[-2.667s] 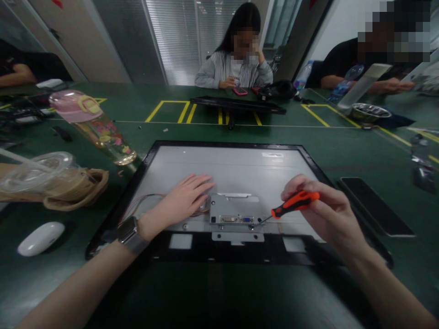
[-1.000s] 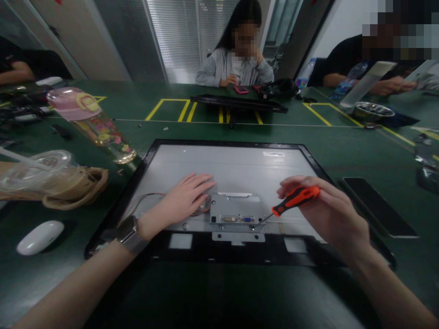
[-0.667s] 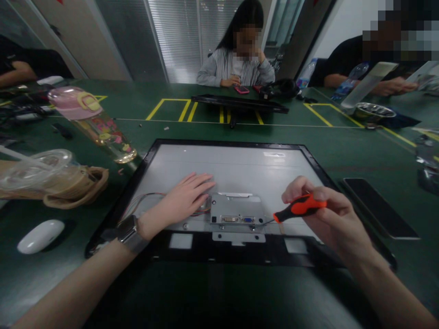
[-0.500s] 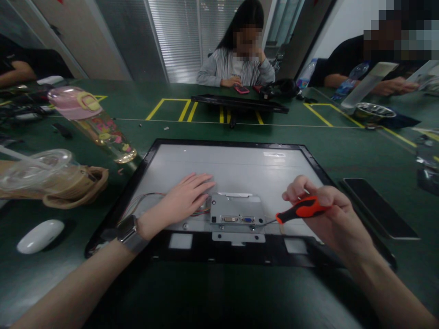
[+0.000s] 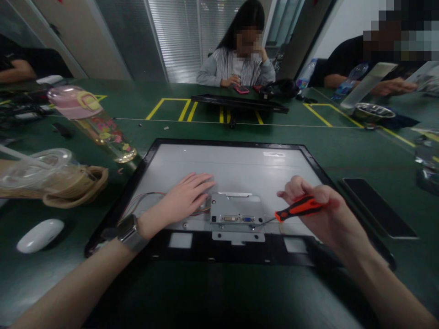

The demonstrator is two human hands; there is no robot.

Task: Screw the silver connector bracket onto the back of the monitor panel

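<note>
A monitor (image 5: 233,167) lies face down on the green table, its black frame around a bare grey metal back. A small metal port box (image 5: 236,211) sits near the front edge. My left hand (image 5: 185,196) rests flat and open on the panel, just left of the box, over thin coloured wires (image 5: 142,201); a watch is on that wrist. My right hand (image 5: 325,214) is closed on an orange-handled screwdriver (image 5: 297,208), whose thin tip reaches the box's lower right corner.
At left stand a pink-lidded bottle (image 5: 91,124), a clear cup in a tan bag (image 5: 51,178) and a white mouse (image 5: 39,235). A dark phone (image 5: 379,208) lies right of the monitor. Another monitor (image 5: 240,104) lies further back. Other people sit across the table and at the right.
My right hand has shifted its fingers round the screwdriver handle, which now lies flatter; the tip stays at the box's corner. My left hand has not moved.
</note>
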